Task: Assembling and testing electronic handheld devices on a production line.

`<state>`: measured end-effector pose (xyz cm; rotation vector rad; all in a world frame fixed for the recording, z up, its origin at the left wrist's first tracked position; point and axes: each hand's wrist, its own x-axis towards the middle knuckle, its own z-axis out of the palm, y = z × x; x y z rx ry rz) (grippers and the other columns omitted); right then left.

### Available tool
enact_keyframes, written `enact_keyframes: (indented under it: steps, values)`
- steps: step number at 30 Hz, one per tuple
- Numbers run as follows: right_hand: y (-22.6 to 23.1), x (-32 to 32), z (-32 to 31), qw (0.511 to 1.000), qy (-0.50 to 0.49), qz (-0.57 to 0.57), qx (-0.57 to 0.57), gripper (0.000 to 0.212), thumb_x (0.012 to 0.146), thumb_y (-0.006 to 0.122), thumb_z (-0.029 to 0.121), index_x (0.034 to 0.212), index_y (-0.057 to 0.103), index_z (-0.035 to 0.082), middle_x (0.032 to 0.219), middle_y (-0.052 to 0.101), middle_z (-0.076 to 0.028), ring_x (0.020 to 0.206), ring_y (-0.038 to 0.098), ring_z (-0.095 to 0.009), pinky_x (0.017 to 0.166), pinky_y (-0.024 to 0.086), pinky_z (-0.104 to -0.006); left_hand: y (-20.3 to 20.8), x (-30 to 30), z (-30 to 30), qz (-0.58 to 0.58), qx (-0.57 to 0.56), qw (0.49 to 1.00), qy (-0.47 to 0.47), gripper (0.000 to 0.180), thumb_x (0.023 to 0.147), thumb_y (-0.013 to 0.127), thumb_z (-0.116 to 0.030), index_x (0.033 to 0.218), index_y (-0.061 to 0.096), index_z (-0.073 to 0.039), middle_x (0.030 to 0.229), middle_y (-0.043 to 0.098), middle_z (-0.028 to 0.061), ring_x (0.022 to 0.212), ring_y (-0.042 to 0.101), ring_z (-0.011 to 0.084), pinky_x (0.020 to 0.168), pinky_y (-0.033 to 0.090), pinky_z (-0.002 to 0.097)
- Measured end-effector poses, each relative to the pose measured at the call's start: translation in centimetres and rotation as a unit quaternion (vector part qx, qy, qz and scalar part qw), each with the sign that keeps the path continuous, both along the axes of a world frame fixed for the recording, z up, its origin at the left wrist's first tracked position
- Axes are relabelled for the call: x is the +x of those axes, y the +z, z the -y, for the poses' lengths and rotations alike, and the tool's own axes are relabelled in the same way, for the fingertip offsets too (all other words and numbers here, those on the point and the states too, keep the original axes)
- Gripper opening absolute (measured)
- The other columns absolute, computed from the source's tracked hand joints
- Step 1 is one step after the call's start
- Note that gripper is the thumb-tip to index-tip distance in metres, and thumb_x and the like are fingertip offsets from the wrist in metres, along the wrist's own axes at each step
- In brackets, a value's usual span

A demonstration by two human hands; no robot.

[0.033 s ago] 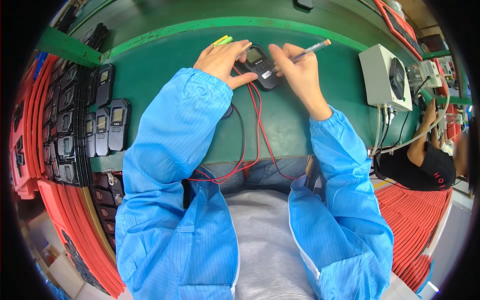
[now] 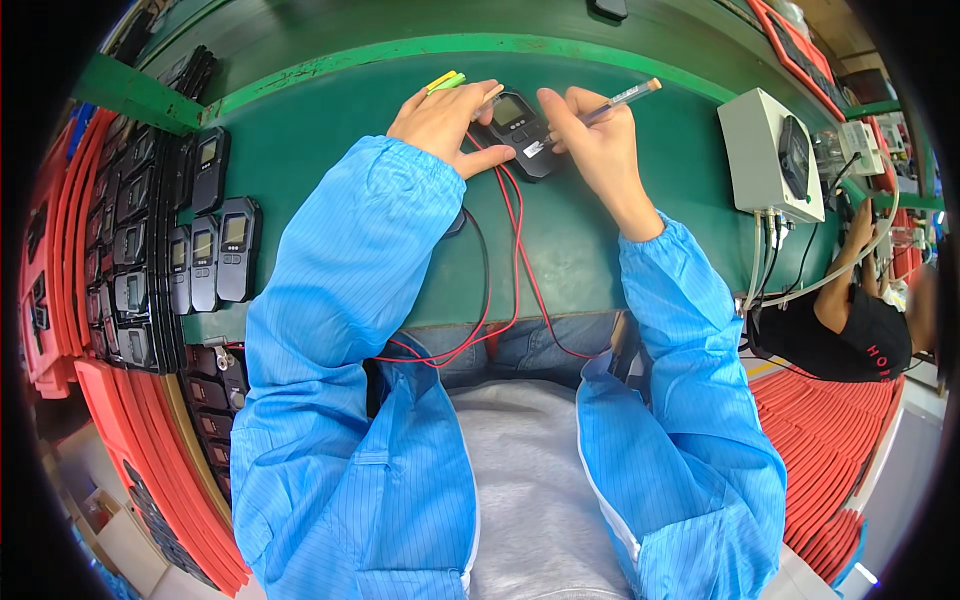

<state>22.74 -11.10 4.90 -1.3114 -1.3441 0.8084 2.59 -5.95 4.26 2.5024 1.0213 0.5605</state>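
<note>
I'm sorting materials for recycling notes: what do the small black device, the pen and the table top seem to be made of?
The black device looks like matte moulded plastic with a glossy screen window. The pen in the right hand seems clear plastic, since its inner tube shows through, with an orange end. The green table top looks like a dull rubber or vinyl mat; which one is unclear.

1 view only, from a head-worn fisheye camera looking steeply down over the person's chest and blue sleeves [image 2: 340, 300] onto the green table [image 2: 330, 150]. it faces the table's far edge, which bends across the top of the picture. it sits close: both forearms rise from the lower edge, and the hands meet just short of that far edge. the table's left edge curves down the left side, its right edge the right side.
</note>
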Motion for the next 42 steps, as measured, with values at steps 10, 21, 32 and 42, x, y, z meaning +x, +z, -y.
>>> enact_keyframes:
  steps: [10, 21, 32, 42]
  values:
    - [-0.1, 0.1, 0.1, 1.000, 0.007, -0.005, -0.003, 0.038, 0.089, 0.068, 0.023, 0.060, 0.052, 0.005, 0.057, 0.053, 0.001, 0.054, 0.052, -0.005, 0.047, 0.042, -0.0208, -0.5, 0.0, 0.0, 0.029, 0.034, 0.999, -0.004, 0.072, 0.075, 0.079, -0.032, 0.134, 0.047, -0.007, 0.094, 0.057, 0.0049, 0.096, 0.059, 0.0235, 0.103, 0.039, 0.0437]
    - [1.7, 0.9, -0.5, 0.996, -0.055, -0.052, 0.042, 0.044, 0.098, 0.051, 0.037, 0.100, 0.068, -0.003, 0.075, 0.067, -0.010, 0.062, 0.059, -0.011, 0.058, 0.048, -0.0245, -0.7, -0.3, -0.2, 0.069, 0.037, 0.997, -0.016, 0.070, 0.074, 0.080, -0.032, 0.132, 0.048, -0.005, 0.094, 0.058, 0.0054, 0.098, 0.059, 0.0245, 0.102, 0.038, 0.0470]
    - [4.6, 4.3, -3.2, 0.991, -0.126, 0.018, 0.035, 0.041, 0.097, 0.052, 0.038, 0.106, 0.065, 0.000, 0.082, 0.068, -0.008, 0.075, 0.064, -0.012, 0.066, 0.052, -0.0255, 0.2, 0.1, 0.4, 0.030, 0.006, 1.000, -0.005, 0.067, 0.077, 0.076, -0.037, 0.130, 0.047, -0.008, 0.100, 0.058, 0.0031, 0.109, 0.056, 0.0254, 0.106, 0.033, 0.0493]
    - [13.6, 0.0, -11.7, 0.951, -0.105, -0.032, 0.290, 0.028, 0.090, 0.067, 0.018, 0.113, 0.060, 0.004, 0.099, 0.066, -0.006, 0.088, 0.061, -0.010, 0.068, 0.052, -0.0257, -0.1, 0.1, 0.3, 0.029, 0.007, 1.000, -0.010, 0.068, 0.077, 0.076, -0.035, 0.132, 0.046, -0.008, 0.097, 0.057, 0.0032, 0.107, 0.057, 0.0247, 0.107, 0.033, 0.0507]
